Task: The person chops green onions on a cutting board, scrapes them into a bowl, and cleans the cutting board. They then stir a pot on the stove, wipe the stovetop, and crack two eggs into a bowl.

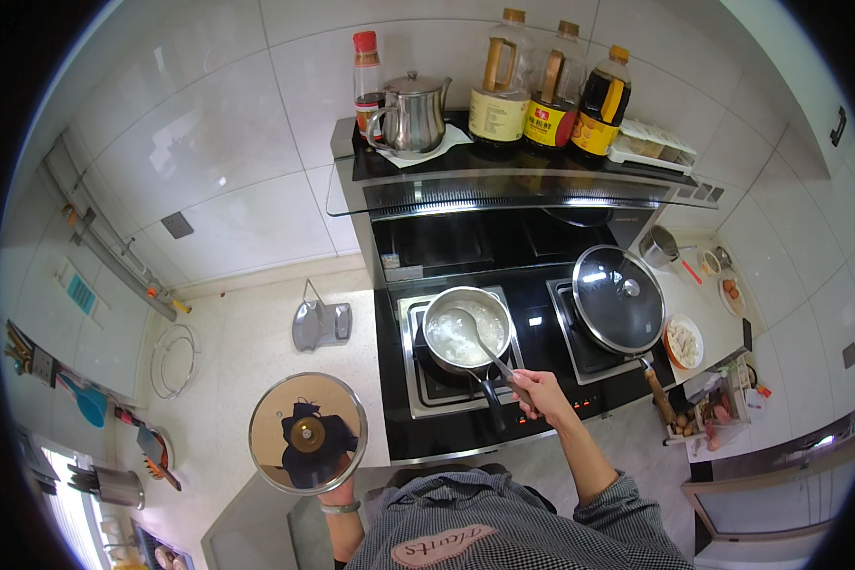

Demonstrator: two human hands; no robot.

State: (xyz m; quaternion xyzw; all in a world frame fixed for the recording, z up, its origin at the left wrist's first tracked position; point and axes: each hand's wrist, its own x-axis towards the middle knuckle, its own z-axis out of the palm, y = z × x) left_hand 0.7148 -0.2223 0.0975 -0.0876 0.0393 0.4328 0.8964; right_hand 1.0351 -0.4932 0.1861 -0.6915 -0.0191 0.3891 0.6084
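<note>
A metal ladle (491, 352) is in the grip of my right hand (539, 396), its bowl down in the cloudy whitish liquid (449, 343) of a steel saucepan (428, 313). The saucepan stands on the left burner (413, 399), its black handle (491, 405) pointing towards me. Over the counter edge at the left, my left hand (338, 493) supports a round glass lid (271, 406) with a metal rim and central knob. Most of that hand is hidden beneath the lid, so the exact grip is not visible.
A lidded frying pan (616, 306) occupies the right burner, its wooden handle (657, 393) jutting over the front edge. A bowl of pale pieces (684, 343) stands beside it. A metal lid stand (322, 326) is on the left counter. Bottles (500, 114) and a steel kettle (415, 117) line the hood top.
</note>
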